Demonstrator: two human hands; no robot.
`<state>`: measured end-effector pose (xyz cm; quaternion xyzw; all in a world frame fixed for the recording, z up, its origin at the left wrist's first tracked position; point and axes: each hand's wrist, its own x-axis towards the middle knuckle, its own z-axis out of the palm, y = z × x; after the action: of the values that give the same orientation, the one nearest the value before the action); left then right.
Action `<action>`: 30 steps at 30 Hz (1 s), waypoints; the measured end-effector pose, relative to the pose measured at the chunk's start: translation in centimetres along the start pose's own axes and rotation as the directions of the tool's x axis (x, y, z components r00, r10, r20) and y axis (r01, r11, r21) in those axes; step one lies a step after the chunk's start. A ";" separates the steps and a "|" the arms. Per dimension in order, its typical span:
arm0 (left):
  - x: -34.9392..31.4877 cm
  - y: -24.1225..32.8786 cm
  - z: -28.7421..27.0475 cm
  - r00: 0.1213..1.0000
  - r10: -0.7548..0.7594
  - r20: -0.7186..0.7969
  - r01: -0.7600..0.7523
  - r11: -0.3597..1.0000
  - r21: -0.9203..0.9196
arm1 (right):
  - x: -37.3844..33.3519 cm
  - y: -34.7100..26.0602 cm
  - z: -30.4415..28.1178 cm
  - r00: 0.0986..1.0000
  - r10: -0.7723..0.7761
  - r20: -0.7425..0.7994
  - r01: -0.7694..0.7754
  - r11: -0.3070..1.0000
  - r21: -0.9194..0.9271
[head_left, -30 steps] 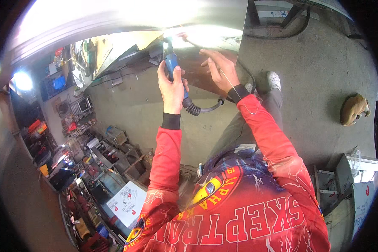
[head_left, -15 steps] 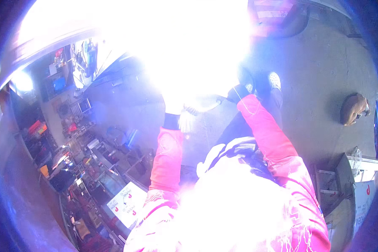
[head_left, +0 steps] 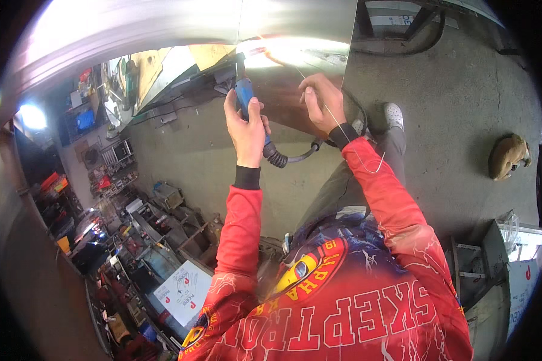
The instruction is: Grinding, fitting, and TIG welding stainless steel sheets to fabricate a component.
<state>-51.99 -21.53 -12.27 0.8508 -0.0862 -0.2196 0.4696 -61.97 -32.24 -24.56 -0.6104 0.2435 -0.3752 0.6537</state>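
Observation:
My left hand (head_left: 247, 132) is wrapped round the blue handle of a welding torch (head_left: 244, 93), its head pointing up at a shiny sheet metal piece (head_left: 298, 21). A ribbed sleeve and dark cable run down from the handle. In my right hand (head_left: 323, 103), pinched between the fingers, is a thin filler rod (head_left: 333, 117). Its far end reaches up toward the metal's lower edge, and its near end bends in a hook over my red sleeve. An orange glow shows on the metal close to the torch head. Whether the rod touches the metal, I cannot tell.
Low on the left is a crowded bench area with tools and a white printed sheet (head_left: 183, 293). A tan dog (head_left: 509, 157) lies curled on the grey floor at the right. A dark hose (head_left: 403, 53) loops at the upper right. A metal frame (head_left: 471, 265) stands lower right.
The blinding white arc glare over the metal and my hands has gone out. Hands, torch and rod now show clearly; my arms have hardly moved.

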 end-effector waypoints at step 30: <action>-0.2 -0.2 0.6 0.999 -0.021 0.042 0.020 1.000 0.017 | 0.5 -1.3 0.5 0.999 -0.035 0.027 0.038 0.995 -0.091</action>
<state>-52.48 -21.82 -12.63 0.8507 -0.0891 -0.2414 0.4585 -61.55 -32.34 -23.16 -0.6487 0.2408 -0.3678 0.6212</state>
